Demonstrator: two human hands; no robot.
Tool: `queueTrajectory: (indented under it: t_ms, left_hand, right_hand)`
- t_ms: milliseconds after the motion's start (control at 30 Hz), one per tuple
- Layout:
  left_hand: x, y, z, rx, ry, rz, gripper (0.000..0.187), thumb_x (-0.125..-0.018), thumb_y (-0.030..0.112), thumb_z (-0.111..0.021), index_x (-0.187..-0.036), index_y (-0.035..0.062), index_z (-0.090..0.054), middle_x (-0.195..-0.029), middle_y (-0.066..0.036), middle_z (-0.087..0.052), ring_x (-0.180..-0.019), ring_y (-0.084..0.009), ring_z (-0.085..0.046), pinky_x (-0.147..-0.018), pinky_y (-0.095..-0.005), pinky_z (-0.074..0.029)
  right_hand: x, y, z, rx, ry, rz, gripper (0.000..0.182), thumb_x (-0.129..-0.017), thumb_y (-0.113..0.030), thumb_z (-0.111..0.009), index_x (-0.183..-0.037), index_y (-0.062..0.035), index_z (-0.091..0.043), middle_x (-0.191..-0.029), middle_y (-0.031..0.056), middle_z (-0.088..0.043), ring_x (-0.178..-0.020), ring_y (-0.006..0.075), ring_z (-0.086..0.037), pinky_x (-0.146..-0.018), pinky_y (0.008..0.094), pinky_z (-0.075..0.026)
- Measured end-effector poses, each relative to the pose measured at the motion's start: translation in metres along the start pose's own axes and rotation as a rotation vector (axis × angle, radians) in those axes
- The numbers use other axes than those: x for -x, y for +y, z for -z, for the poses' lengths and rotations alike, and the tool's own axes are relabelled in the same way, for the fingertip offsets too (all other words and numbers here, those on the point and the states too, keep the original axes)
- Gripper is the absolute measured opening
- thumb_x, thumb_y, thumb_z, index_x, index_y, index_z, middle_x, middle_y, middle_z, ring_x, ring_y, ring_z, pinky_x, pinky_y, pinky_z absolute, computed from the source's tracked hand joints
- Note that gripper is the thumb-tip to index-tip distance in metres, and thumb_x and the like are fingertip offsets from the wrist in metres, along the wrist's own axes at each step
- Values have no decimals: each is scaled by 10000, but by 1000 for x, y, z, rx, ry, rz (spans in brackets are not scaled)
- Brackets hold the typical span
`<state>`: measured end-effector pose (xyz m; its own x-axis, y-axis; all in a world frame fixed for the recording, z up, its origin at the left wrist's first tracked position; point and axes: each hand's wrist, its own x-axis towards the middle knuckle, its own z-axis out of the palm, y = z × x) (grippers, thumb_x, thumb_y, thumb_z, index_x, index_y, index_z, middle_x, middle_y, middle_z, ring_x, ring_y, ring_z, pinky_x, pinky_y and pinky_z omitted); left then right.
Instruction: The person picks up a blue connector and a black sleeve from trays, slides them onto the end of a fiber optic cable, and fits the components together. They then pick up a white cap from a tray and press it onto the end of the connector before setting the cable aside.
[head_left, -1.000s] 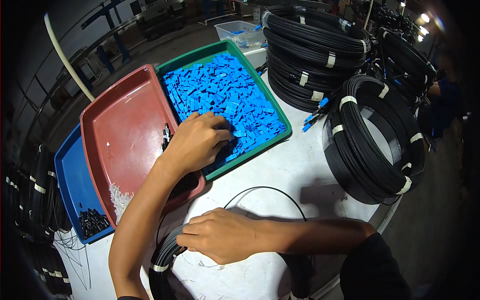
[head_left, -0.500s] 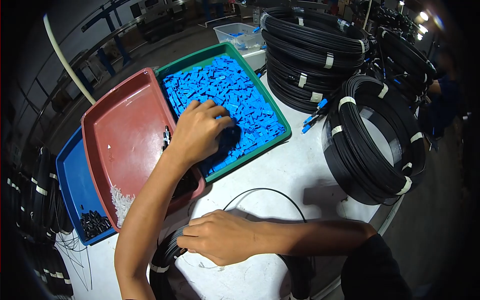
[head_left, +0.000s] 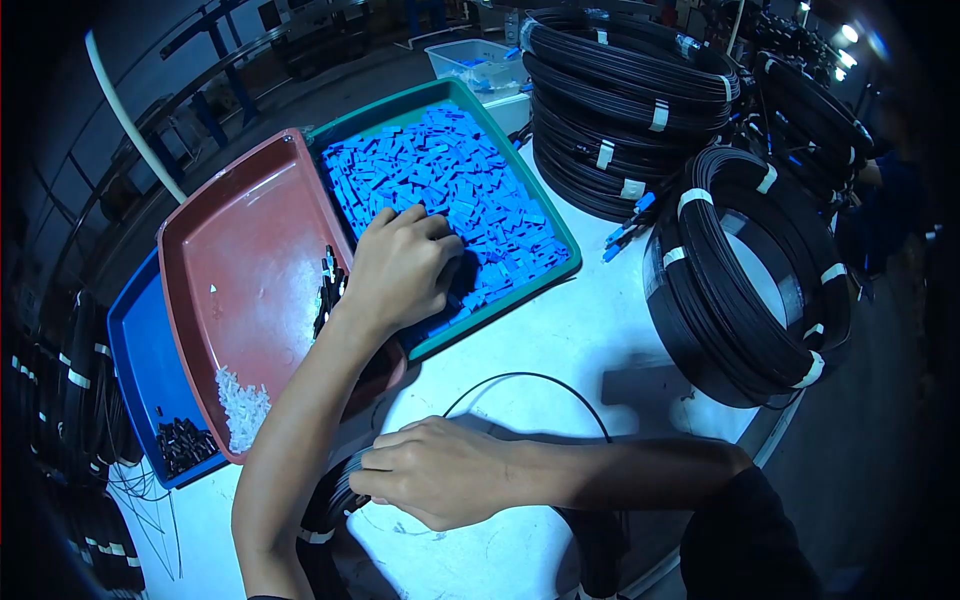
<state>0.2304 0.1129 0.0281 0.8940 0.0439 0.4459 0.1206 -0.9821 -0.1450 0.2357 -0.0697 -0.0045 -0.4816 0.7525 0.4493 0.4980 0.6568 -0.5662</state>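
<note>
Blue plastic pieces [head_left: 470, 185] lie under the left hand's [head_left: 400, 268] fingers [head_left: 432, 226].

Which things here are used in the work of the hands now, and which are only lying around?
In use:
- left hand, fingers down among the blue pieces in the green tray
- right hand, pinching the black cable coil at the table's near edge

Lying about:
- red tray with white bits
- blue tray with black bits
- stacked cable coils
- leaning coil
- clear bin
</note>
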Motion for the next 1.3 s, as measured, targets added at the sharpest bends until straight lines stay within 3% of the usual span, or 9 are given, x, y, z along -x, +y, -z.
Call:
queueTrajectory:
  t_ms: [100,367,700,800,933,1067,1167,1233,1300]
  left_hand:
    - [-1,1,-1,15,31,44,135,-723,154,-751,-850,112,-759,-907,-43,-689,-906,-248,-605,-778,-400,-440]
    - [-18,5,-12,140,81,-120,274,-798,191,-764,-1067,136,-773,-994,-32,-706,-985,-225,-616,-832,-383,-445]
    - [-16,-2,2,166,-122,-37,228,-742,201,-789,-945,110,-742,-958,-62,-699,-960,-269,-605,-824,-401,-439]
    - [-14,-4,1,308,-88,29,224,-735,168,-818,-923,87,-728,-937,-81,-707,-950,-296,-613,-835,-421,-450]
    - [-15,-5,2,458,-84,152,228,-751,189,-842,-919,84,-729,-942,-85,-729,-975,-298,-624,-843,-435,-442]
    - [-16,-7,0,438,-33,108,261,-760,213,-849,-948,75,-733,-920,-103,-726,-930,-317,-624,-832,-442,-456]
    - [-18,-2,4,509,-1,192,234,-775,160,-859,-942,58,-729,-883,-75,-712,-905,-246,-622,-798,-386,-482]
    - [-19,-2,5,912,-16,472,235,-814,160,-853,-978,53,-724,-887,-29,-705,-923,-151,-608,-799,-327,-479]
    - [-15,-8,-5,1085,46,472,216,-852,162,-836,-993,57,-711,-954,-24,-696,-910,-92,-594,-797,-277,-474]
  right_hand:
    - [-1,0,0,3,-30,-7,186,-820,-62,-626,-991,9,-621,-904,160,-677,-910,338,-676,-758,465,-549]
    - [0,0,0,-2,-2,1,162,-848,-82,-627,-982,10,-619,-880,164,-664,-904,345,-674,-742,467,-547]
    - [0,-1,2,9,3,1,146,-867,-98,-627,-966,9,-622,-876,161,-667,-884,339,-678,-731,468,-548]
    - [0,0,0,3,-13,-2,155,-866,-96,-626,-976,13,-626,-875,164,-672,-873,338,-680,-727,462,-551]
    - [1,3,-3,43,59,37,154,-888,-148,-674,-958,-24,-616,-807,103,-594,-792,295,-642,-674,429,-526]
    - [1,4,-5,53,65,44,157,-886,-150,-677,-960,-26,-617,-813,103,-600,-799,293,-646,-675,429,-528]
    - [1,3,-4,52,52,33,163,-887,-154,-676,-968,-26,-616,-817,106,-602,-808,295,-650,-678,426,-530]
    - [1,2,-3,56,44,29,167,-885,-154,-677,-971,-26,-614,-821,108,-603,-813,296,-651,-682,426,-530]
    - [1,1,-2,60,35,33,170,-884,-154,-678,-974,-26,-613,-825,109,-605,-817,298,-651,-686,426,-530]
